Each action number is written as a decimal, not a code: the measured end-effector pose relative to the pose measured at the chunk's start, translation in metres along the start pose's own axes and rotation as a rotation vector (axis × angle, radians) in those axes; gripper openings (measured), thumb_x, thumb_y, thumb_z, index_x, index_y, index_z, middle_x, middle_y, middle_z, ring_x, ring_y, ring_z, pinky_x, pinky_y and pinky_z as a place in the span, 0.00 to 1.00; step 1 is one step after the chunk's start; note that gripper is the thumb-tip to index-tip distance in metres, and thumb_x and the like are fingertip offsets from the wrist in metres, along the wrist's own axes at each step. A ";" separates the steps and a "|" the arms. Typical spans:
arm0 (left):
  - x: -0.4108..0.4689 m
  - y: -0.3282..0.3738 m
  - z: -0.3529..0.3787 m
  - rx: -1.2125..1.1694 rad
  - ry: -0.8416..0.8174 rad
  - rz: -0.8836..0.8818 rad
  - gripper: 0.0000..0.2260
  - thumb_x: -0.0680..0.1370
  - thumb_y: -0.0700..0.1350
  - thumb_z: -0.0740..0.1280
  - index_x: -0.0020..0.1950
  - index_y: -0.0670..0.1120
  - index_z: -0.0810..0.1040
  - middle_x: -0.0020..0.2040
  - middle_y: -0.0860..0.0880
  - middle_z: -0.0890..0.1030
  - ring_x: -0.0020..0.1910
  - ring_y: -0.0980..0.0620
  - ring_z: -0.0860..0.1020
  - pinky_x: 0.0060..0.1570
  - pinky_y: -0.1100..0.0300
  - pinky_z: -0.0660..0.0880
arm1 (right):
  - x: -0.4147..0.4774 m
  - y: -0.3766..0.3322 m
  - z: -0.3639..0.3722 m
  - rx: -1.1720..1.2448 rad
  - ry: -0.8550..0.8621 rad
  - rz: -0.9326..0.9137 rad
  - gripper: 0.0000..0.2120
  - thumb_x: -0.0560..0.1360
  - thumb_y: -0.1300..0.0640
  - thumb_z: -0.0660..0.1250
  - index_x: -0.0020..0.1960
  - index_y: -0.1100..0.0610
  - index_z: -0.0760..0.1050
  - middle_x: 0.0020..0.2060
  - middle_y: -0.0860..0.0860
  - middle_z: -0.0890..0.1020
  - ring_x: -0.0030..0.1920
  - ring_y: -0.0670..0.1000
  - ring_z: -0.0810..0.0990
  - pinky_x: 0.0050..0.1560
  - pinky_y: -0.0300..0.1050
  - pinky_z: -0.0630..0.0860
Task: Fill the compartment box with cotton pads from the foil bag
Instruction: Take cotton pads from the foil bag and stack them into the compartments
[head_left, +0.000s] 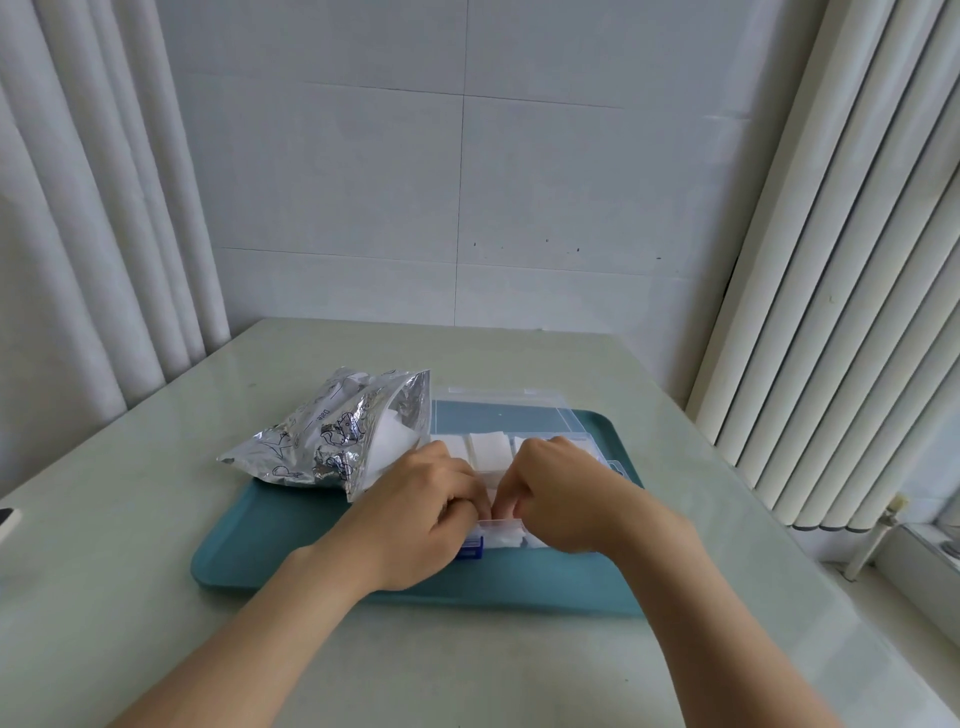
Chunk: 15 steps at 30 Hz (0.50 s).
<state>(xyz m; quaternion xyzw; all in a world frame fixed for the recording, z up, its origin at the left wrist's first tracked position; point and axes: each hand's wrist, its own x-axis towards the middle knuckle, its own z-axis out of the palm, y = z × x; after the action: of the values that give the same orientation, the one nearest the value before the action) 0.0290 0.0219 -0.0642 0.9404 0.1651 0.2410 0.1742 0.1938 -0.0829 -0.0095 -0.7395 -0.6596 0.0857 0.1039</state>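
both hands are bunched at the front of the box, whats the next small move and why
Probably tuck the cotton pads down into the near compartment, then let go. The left hand and right hand curl their fingers together over the front edge of the compartment box, where white pads show beneath them. The back row already looks filled. What the fingers pinch is hidden.

left hand (421, 514) + right hand (561, 493): fingers curled, tips together over near edge of compartment box (519, 415), grip hidden | cotton pads (488, 449): in far cells | foil bag (332, 441): just left of box, partly on teal tray (270, 540)
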 end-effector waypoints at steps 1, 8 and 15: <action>0.000 0.000 0.000 -0.003 -0.005 -0.002 0.22 0.74 0.48 0.52 0.48 0.55 0.87 0.47 0.61 0.85 0.49 0.57 0.71 0.54 0.56 0.73 | 0.000 0.000 -0.001 -0.006 0.001 0.001 0.27 0.70 0.68 0.57 0.52 0.47 0.88 0.47 0.47 0.87 0.52 0.55 0.77 0.58 0.49 0.77; 0.000 0.002 -0.006 -0.023 0.354 0.109 0.15 0.76 0.36 0.61 0.40 0.49 0.85 0.45 0.57 0.83 0.48 0.55 0.76 0.48 0.62 0.72 | -0.002 -0.009 -0.005 0.084 0.049 0.003 0.24 0.68 0.68 0.57 0.45 0.51 0.89 0.32 0.44 0.83 0.42 0.50 0.76 0.53 0.49 0.78; 0.006 -0.028 -0.025 0.226 0.833 -0.093 0.13 0.74 0.40 0.65 0.54 0.45 0.85 0.59 0.47 0.82 0.58 0.42 0.76 0.60 0.47 0.73 | 0.004 -0.010 -0.001 0.195 0.227 -0.003 0.21 0.73 0.69 0.56 0.42 0.54 0.86 0.18 0.35 0.71 0.26 0.47 0.68 0.31 0.36 0.64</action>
<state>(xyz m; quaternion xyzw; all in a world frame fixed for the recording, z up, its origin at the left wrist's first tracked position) 0.0148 0.0553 -0.0524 0.7676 0.2889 0.5721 -0.0007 0.1851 -0.0779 -0.0059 -0.7297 -0.6333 0.0650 0.2494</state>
